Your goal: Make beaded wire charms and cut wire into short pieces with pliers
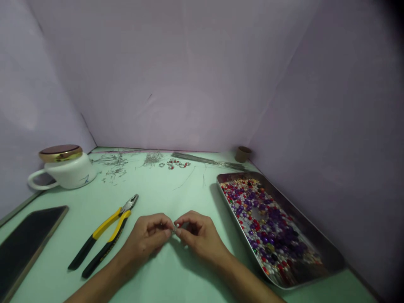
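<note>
Near the front middle of the table, my left hand (150, 234) and my right hand (198, 234) meet fingertip to fingertip. Between them is a small beaded wire piece (176, 227), silvery with a pale bead; its finer shape is too small to make out. Thumb and forefinger of each hand are pinched on it. Left of my left hand lie pliers (110, 231) with yellow and black handles, their jaws pointing away from me. Farther back is a cluster of small wire rings with red and clear beads (175, 163).
A metal tray (240, 229) of mixed beads stands on the right. To the left are a dark phone (30, 244) and a white cup (71, 171) with a gold-rimmed lid. Wire scraps (113, 162), a bundle of straight wires (208, 160) and a brown round container (243, 155) lie along the back.
</note>
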Demonstrator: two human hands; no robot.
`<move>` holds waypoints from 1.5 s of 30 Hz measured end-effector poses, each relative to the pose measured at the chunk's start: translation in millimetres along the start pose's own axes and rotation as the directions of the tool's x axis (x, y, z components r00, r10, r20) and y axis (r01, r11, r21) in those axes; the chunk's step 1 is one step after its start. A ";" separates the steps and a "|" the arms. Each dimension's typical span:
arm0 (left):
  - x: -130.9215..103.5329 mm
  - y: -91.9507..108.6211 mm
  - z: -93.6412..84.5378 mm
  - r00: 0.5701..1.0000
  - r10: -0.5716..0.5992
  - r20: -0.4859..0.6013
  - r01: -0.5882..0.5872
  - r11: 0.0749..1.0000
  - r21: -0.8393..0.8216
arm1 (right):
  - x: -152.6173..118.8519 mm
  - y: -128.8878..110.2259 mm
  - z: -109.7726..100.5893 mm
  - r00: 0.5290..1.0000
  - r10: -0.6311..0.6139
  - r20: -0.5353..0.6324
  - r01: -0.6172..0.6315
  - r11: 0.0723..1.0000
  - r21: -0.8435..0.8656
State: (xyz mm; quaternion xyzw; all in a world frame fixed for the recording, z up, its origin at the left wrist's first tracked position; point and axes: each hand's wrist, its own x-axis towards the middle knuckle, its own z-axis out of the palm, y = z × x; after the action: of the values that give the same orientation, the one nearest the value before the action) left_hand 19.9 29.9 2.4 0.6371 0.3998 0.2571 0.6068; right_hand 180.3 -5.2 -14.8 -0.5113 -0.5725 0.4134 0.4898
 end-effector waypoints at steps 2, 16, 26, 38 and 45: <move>-0.1 -0.2 0.5 1.000 0.005 0.005 -0.005 1.000 0.002 | -0.4 1.3 0.9 1.000 0.028 -0.013 -0.028 0.999 0.016; -0.3 -2.4 6.9 0.996 0.090 -0.003 -0.090 0.996 0.021 | -2.3 -3.4 2.5 0.998 0.053 -0.045 -0.054 0.999 -0.010; -3.4 0.6 11.9 0.989 -0.050 -0.138 -0.005 0.927 -0.375 | -4.0 -4.6 -0.1 0.980 0.157 -0.122 -0.119 0.954 0.274; -13.6 6.0 24.1 0.987 -0.153 -0.050 0.097 0.811 -0.578 | -13.7 -12.1 13.5 0.963 0.271 -0.009 -0.214 0.779 0.589; -14.8 9.1 27.6 0.993 -0.108 -0.037 0.079 0.885 -0.458 | -13.1 -11.5 10.5 0.977 0.202 -0.068 -0.142 0.856 0.497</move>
State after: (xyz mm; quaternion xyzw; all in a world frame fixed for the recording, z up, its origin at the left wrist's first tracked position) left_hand 36.0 2.7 10.0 0.4487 0.3771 0.3334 0.7385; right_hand 167.8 -19.4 -7.2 -0.4431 -0.3713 0.5562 0.5970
